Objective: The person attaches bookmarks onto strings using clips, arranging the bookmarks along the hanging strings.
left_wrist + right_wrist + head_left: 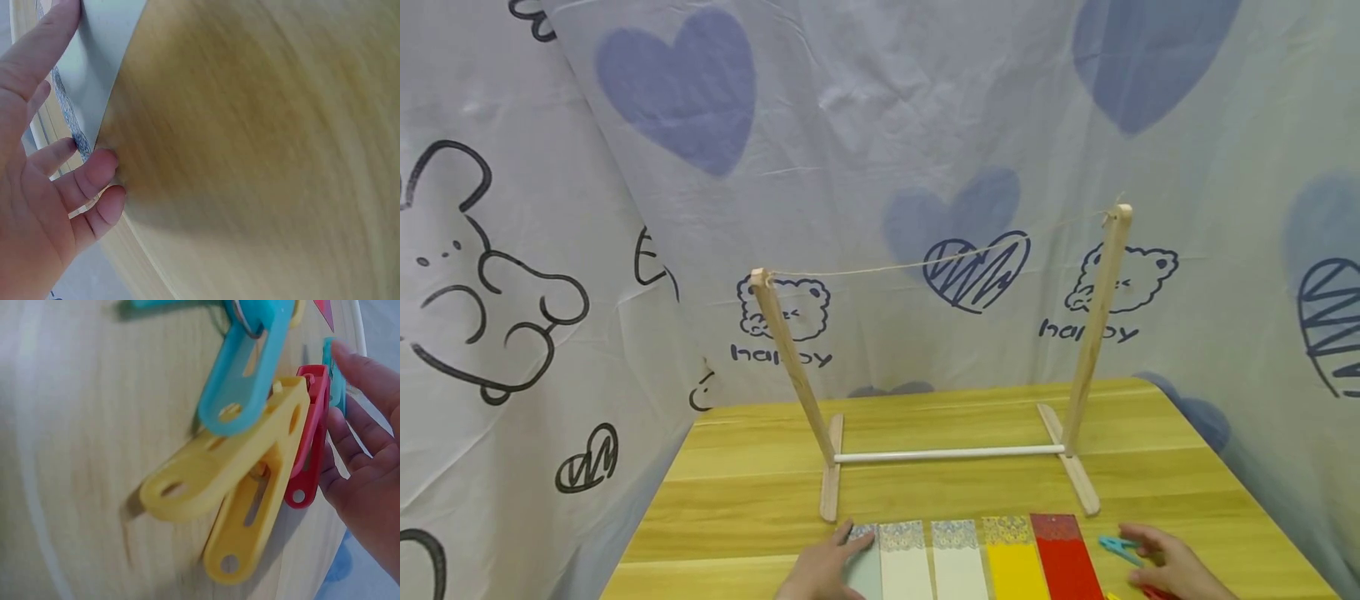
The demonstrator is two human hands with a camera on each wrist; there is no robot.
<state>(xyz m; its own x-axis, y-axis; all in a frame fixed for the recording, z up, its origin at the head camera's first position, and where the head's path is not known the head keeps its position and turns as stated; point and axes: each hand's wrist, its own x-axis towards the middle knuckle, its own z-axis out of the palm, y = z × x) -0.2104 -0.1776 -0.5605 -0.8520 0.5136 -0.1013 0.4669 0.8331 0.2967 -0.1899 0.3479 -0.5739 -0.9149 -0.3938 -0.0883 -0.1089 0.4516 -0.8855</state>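
My left hand [829, 567] rests on the pale grey-green card [865, 568] at the left end of a row. Its loosely bent fingers touch the card's edge and patterned top in the left wrist view. My right hand [1172, 565] holds a blue clothespin [337, 381] between thumb and fingers, right of the row. Close to it in the right wrist view lie a red clothespin [308, 437], a yellow clothespin [225, 456] and another blue clothespin [240, 381]. Two white cards [906, 567], a yellow card [1018, 571] and a red card [1066, 567] complete the row.
Behind the cards stands a wooden frame [1093, 333] with two posts and a white crossbar [947, 455]. A thin string [880, 269] runs between the post tops. Patterned cloth [865, 125] hangs behind the wooden table [737, 492].
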